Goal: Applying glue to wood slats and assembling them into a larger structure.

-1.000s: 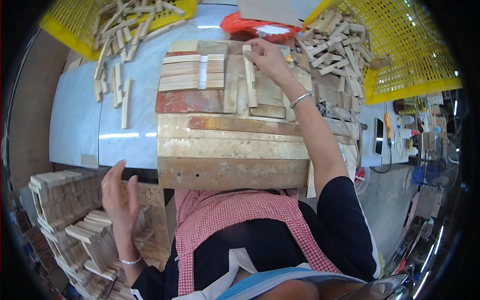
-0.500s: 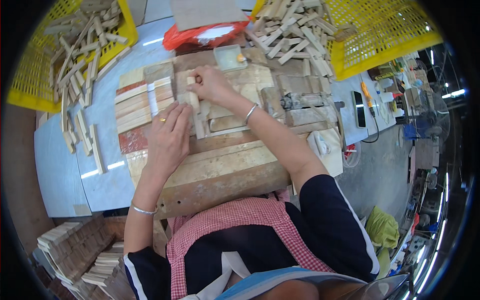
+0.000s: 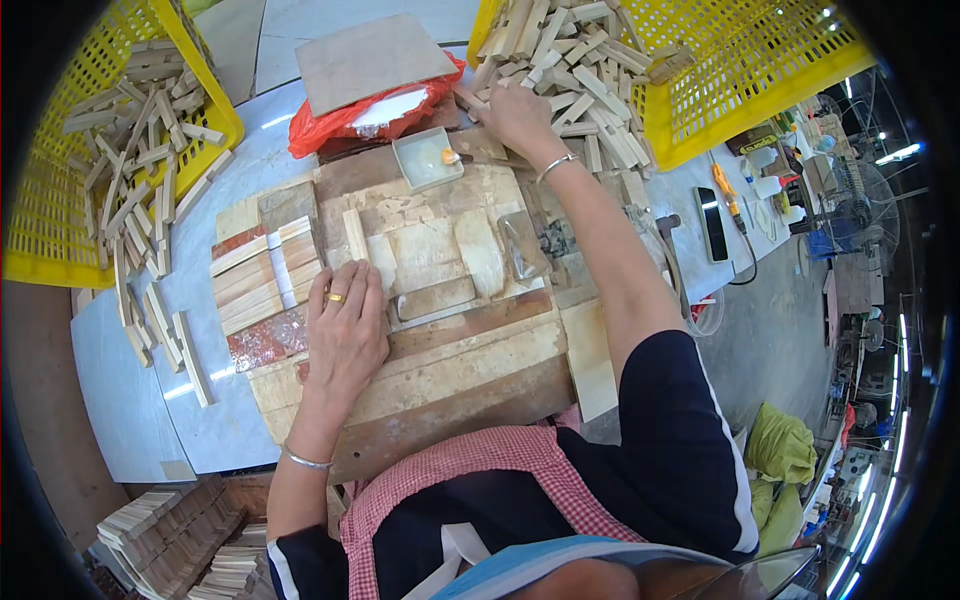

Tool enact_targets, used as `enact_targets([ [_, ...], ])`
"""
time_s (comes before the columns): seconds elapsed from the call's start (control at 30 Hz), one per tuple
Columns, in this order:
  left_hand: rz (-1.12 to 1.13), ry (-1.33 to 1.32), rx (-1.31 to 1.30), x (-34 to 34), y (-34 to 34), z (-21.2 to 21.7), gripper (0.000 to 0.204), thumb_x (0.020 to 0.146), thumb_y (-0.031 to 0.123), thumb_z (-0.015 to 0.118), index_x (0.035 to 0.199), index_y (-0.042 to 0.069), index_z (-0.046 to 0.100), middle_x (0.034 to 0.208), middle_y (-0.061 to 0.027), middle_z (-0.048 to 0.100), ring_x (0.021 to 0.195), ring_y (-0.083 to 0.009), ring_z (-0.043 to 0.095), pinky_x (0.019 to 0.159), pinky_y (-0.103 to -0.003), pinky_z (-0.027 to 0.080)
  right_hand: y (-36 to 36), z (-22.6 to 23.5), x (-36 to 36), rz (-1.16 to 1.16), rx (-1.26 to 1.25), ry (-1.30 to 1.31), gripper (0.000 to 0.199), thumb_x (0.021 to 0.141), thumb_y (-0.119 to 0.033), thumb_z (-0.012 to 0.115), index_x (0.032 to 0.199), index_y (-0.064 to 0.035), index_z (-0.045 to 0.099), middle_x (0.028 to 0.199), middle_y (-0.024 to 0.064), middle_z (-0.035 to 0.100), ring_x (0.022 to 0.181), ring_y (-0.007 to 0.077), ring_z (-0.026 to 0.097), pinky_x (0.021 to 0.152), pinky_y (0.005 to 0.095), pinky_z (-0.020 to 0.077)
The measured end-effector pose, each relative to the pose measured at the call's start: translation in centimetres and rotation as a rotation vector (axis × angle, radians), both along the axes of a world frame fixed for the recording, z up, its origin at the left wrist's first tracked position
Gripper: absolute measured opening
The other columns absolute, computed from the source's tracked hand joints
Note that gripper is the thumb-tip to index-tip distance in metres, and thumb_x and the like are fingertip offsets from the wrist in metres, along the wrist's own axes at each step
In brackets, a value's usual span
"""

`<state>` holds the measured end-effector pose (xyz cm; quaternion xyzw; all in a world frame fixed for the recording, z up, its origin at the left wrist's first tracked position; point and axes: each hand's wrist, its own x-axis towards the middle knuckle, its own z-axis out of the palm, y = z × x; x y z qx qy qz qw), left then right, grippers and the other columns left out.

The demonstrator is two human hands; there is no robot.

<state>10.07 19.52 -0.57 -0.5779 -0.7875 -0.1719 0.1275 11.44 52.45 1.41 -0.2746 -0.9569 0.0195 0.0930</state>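
My left hand (image 3: pixel 347 325), with a ring on one finger, is bent over the lower end of a narrow wooden strip (image 3: pixel 355 235) on the worn wooden work board (image 3: pixel 430 345). Its fingers lie close together and hide that end. Left of it, several wooden strips (image 3: pixel 250 285) sit side by side with a white band across them. My right hand (image 3: pixel 520 120) is at the far side, at the left edge of a heap of loose wooden sticks (image 3: pixel 600 85). Its fingers are curled at the end of a stick (image 3: pixel 468 97); the fingertips are partly hidden.
Yellow plastic baskets (image 3: pixel 215 85) stand far left and far right, with sticks spilling out. A shallow dish (image 3: pixel 428 160) and a red bag under a flat board (image 3: pixel 370 60) lie behind the work board. A phone (image 3: pixel 712 225) and glue bottle (image 3: pixel 770 187) are on the right.
My right hand has left the strip on the board and moved away to the far right, to the stick heap. The left hand stays at the strip's lower end.
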Motion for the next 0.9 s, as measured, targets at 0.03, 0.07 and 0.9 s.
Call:
enact_targets([
  [0.03, 0.002, 0.001, 0.002, 0.0, 0.0, 0.0, 0.035, 0.076, 0.003, 0.059, 0.110, -0.007, 0.058, 0.112, -0.0174, 0.062, 0.112, -0.0284, 0.055, 0.101, -0.044, 0.039, 0.8, -0.5, -0.3, -0.045, -0.023, -0.132, 0.030, 0.079, -0.031, 0.070, 0.094, -0.0058, 0.070, 0.096, 0.0149, 0.068, 0.093, 0.0316, 0.066, 0.076, 0.0450, 0.0522],
  [0.07, 0.002, -0.013, 0.002, 0.0, 0.0, 0.0, 0.036, 0.076, 0.002, 0.059, 0.110, -0.007, 0.058, 0.112, -0.0174, 0.062, 0.112, -0.0283, 0.055, 0.101, -0.045, 0.039, 1.4, -1.3, -0.5, -0.027, -0.018, -0.133, 0.029, 0.081, -0.031, 0.067, 0.094, -0.0053, 0.070, 0.095, 0.0151, 0.069, 0.090, 0.0325, 0.067, 0.075, 0.0456, 0.0527],
  [0.9, -0.009, -0.078, 0.031, -1.1, -0.8, 0.1, 0.035, 0.076, -0.002, 0.050, 0.111, 0.000, 0.055, 0.107, -0.0121, 0.065, 0.107, -0.0258, 0.056, 0.096, -0.041, 0.039, -10.9, -0.9, 11.9, 0.438, -0.569, 0.216, 0.024, 0.079, -0.004, 0.061, 0.103, -0.0039, 0.065, 0.098, 0.0097, 0.063, 0.093, 0.0237, 0.059, 0.083, 0.0345, 0.0469],
])
